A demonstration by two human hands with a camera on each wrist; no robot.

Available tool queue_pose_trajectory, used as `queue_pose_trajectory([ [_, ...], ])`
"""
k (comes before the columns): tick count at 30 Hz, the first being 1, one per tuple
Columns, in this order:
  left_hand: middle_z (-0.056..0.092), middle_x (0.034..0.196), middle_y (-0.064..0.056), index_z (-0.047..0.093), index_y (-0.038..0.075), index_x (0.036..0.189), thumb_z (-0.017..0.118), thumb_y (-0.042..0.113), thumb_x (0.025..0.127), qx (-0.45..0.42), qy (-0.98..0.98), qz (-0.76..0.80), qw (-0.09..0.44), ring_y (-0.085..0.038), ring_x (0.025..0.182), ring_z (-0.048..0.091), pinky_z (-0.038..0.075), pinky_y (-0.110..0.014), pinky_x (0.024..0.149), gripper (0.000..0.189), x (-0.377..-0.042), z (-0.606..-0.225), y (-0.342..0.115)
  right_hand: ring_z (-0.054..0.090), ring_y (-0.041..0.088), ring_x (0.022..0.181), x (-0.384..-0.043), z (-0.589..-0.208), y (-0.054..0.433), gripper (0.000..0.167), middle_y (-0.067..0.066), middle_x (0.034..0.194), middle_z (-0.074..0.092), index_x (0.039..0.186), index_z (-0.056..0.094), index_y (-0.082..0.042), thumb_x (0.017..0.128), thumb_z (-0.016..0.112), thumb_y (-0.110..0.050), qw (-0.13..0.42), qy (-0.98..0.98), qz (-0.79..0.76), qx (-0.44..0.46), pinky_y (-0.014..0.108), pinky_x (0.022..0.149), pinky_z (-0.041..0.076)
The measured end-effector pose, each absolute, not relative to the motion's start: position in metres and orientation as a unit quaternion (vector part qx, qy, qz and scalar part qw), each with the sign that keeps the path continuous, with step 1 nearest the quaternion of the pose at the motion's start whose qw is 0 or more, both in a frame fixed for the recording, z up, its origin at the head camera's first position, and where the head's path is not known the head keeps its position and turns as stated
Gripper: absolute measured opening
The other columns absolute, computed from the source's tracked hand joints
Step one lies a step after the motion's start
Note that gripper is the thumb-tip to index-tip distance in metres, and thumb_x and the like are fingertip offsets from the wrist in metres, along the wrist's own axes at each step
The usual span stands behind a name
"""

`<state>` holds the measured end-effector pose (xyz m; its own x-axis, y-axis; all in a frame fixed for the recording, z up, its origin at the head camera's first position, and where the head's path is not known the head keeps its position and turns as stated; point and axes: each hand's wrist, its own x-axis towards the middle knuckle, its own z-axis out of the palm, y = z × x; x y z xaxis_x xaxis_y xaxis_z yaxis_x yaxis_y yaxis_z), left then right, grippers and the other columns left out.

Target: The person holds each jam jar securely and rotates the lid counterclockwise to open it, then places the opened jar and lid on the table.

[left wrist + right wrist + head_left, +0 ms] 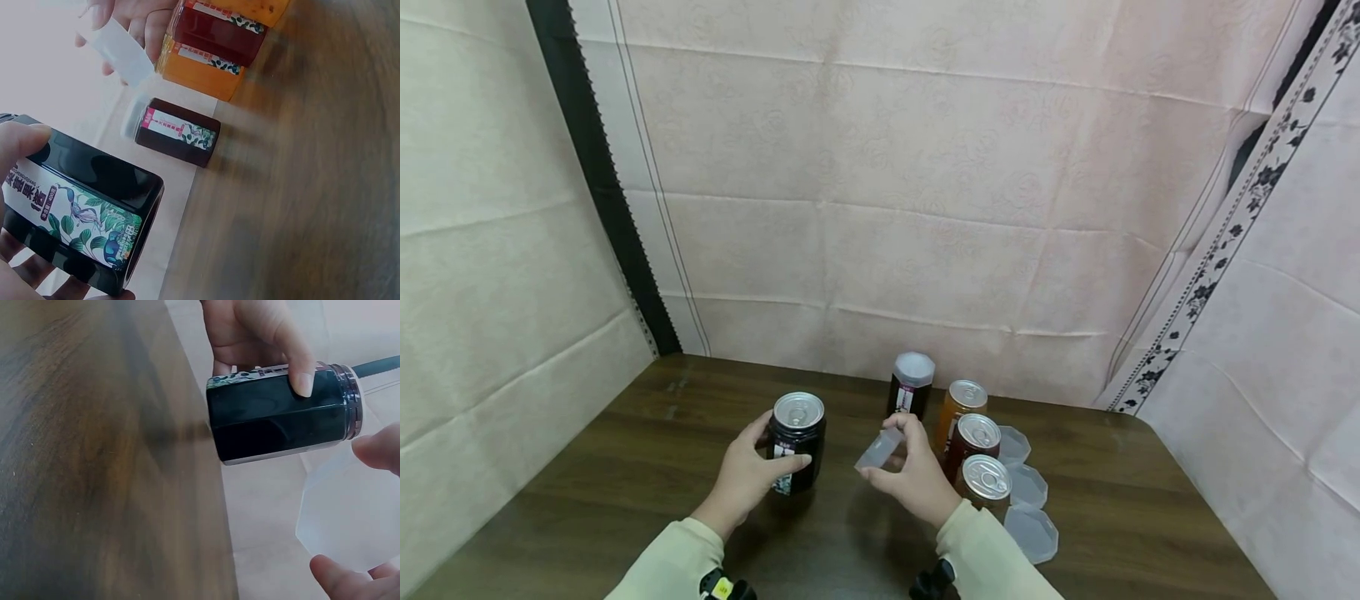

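My left hand [745,468] grips a dark jar [802,440] with a silver pull-tab top, its thumb across the side. In the left wrist view a leafy label [87,215] shows on this jar. Between thumb and fingers, my right hand [921,477] pinches a translucent plastic lid [880,448], tilted, to the right of the jar. The right wrist view shows that lid [350,509] with an angular outline, close by the jar's top end. Behind the right hand stands another dark jar [913,385], wearing a translucent lid of the same kind.
Beside my right hand, an orange jar [964,400], a red jar [977,435] and a third jar [987,479] stand in a row with bare silver tops. Several translucent lids [1028,486] lie to their right on the wooden table [1120,517]. Pale cloth [880,208] hangs behind.
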<state>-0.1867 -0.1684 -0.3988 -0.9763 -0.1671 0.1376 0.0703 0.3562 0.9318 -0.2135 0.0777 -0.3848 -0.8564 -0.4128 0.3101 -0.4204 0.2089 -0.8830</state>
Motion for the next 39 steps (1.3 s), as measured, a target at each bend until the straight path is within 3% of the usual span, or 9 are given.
queue_pose_trajectory([
  [9,0.041,0.144,-0.024,0.033,0.002,0.147,0.082,0.027,0.076,0.049,-0.824,-0.556,0.095,-0.042,0.133,0.037,0.033,-0.060,0.105,0.090,-0.193,-0.400,-0.176,0.047,0.028,0.108,-0.220,-0.394,0.072,0.057,0.013,0.121,0.038,0.121,0.037,-0.007,0.080,0.076,-0.010,0.015,-0.784,0.567,0.251,0.047,0.096,0.048],
  [18,0.036,0.148,-0.025,0.030,0.002,0.149,0.080,0.030,0.078,0.063,-0.828,-0.550,0.086,-0.044,0.135,0.032,0.031,-0.063,0.105,0.091,-0.198,-0.400,-0.181,0.049,0.030,0.111,-0.227,-0.401,0.067,0.059,0.017,0.127,0.041,0.124,0.035,-0.005,0.082,0.076,-0.013,0.006,-0.789,0.569,0.231,0.049,0.098,0.046],
  [32,0.040,0.145,-0.025,0.033,0.002,0.147,0.079,0.028,0.079,0.069,-0.827,-0.549,0.104,-0.043,0.132,0.038,0.035,-0.060,0.104,0.087,-0.211,-0.407,-0.186,0.053,0.031,0.110,-0.241,-0.418,0.057,0.061,0.022,0.133,0.040,0.125,0.033,-0.003,0.082,0.075,-0.013,0.015,-0.788,0.577,0.215,0.049,0.097,0.047],
  [39,0.041,0.145,-0.024,0.034,0.001,0.147,0.079,0.027,0.079,0.070,-0.833,-0.536,0.118,-0.042,0.133,0.038,0.034,-0.058,0.106,0.086,-0.217,-0.408,-0.189,0.052,0.033,0.113,-0.247,-0.420,0.051,0.060,0.021,0.133,0.042,0.124,0.033,-0.006,0.084,0.075,-0.020,-0.003,-0.799,0.569,0.197,0.053,0.102,0.041],
])
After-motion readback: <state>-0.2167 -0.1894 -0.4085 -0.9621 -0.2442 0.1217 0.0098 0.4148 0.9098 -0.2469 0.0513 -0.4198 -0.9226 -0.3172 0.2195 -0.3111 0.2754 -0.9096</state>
